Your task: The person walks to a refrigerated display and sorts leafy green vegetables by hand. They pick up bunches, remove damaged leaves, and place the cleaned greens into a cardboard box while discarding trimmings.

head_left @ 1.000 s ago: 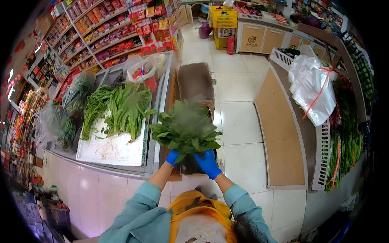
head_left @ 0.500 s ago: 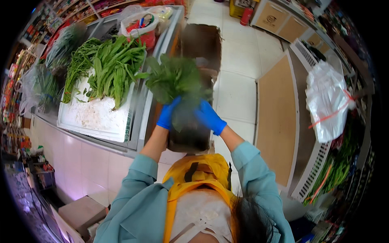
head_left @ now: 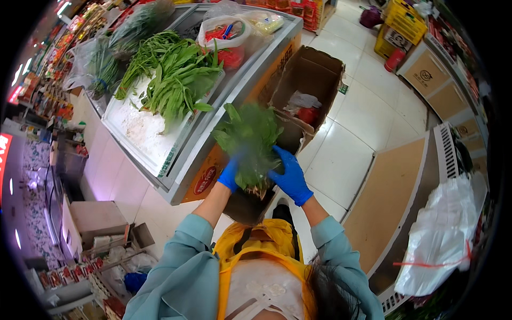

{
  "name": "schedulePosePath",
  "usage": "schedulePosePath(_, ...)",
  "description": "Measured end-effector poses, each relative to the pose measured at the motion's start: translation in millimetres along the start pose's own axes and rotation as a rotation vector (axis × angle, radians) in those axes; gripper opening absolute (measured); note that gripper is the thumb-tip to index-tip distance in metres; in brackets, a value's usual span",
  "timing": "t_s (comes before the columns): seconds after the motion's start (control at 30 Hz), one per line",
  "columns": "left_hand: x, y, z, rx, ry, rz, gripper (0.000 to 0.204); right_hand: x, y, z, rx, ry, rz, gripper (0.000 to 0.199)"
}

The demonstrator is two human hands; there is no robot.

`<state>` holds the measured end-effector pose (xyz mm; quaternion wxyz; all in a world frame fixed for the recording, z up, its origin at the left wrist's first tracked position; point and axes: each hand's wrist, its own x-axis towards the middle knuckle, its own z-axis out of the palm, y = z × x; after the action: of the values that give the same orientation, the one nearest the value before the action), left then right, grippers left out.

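Observation:
Over the cardboard box (head_left: 314, 58) I hold a bunch of leafy greens (head_left: 248, 130), with its leaves away from me and its pale root ends toward me. My left hand (head_left: 229, 173), in a blue glove, is closed on the bunch's left side, its fingertips partly hidden by leaves. My right hand (head_left: 292, 177), gloved the same way, grips the right side near the stems. A blurred patch covers the middle of the bunch. Left of it, more leafy greens (head_left: 181, 77) lie heaped on a white tray (head_left: 136, 125).
The tray rests on a grey-edged chest case (head_left: 181, 184), beside a white bag (head_left: 237, 42) with red contents. Bagged greens (head_left: 104, 66) lie at its left. On the right are a wooden panel (head_left: 392, 181) and a stack of clear plastic bags (head_left: 440, 234). A yellow crate (head_left: 405, 21) stands far right.
My view has turned, so the case and box slant to the right. The bunch and both hands have come nearer to me, and the root ends now show below the leaves.

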<state>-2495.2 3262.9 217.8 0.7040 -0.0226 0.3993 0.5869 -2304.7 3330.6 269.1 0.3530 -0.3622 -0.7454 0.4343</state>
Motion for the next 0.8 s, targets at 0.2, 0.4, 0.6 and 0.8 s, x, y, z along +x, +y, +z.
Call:
schedulePosePath(0.2,-25.9,-20.6,22.0,0.038,0.090,-0.003,0.046,5.0,13.2,15.9,-0.232,-0.355,-0.303,0.031)
schedulePosePath(0.4,-47.4,-42.7,46.8,0.401,0.374,0.457,0.049,-3.7,-52.0,11.1,-0.394,-0.530,-0.441,0.038)
schedulePosePath(0.6,-25.8,-31.4,-10.2,-0.219,0.188,0.138,0.043,22.0,3.1,3.4,0.053,-0.444,-0.317,0.026)
schedulePosePath(0.8,-42.1,-21.3,10.6,-0.155,0.292,0.146,0.041,41.2,33.9,33.5,-0.098,-0.521,-0.303,0.022)
